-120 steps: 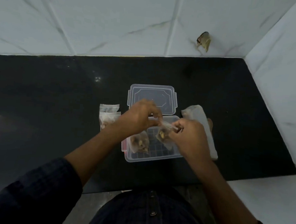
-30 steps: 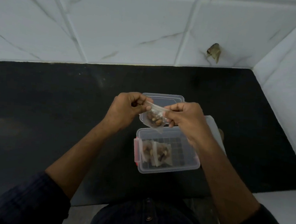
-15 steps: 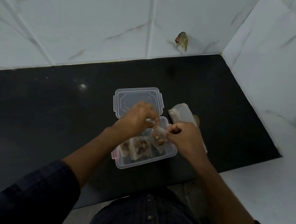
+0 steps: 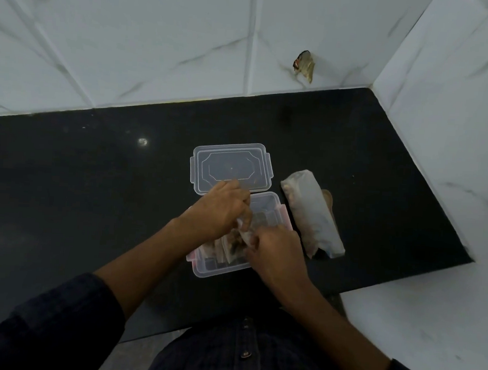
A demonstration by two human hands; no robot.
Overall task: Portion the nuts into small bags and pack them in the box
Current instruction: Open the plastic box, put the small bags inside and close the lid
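A: Clear plastic, that was the box (image 4: pixel 220 269), sitting open on the black counter (image 4: pixel 94 190) right in front of the person. What were the hands doing?

B: From the head view, both were over it. The left hand (image 4: pixel 221 212) had its fingers curled down and pinched the top edge of a small bag (image 4: pixel 245 235) of nuts, and the right hand (image 4: pixel 276 252) pinched the same bag from the near side. The bag was low, at the box's rim, just beside the other filled bags (image 4: pixel 221 249) standing on edge inside.

A: How many bags were already in?

B: Several, packed against the left end; I couldn't count them, the hands covered part of the row. The right end of the box showed its bare gridded floor.

A: And the lid?

B: The lid (image 4: pixel 231 167) lay flat on the counter, touching the far edge of the box. To the right lay a long whitish bulk bag (image 4: pixel 312 214), with something tan peeking out from behind it, too hidden to name. White marbled tiles (image 4: pixel 159 51) ran behind and along the right
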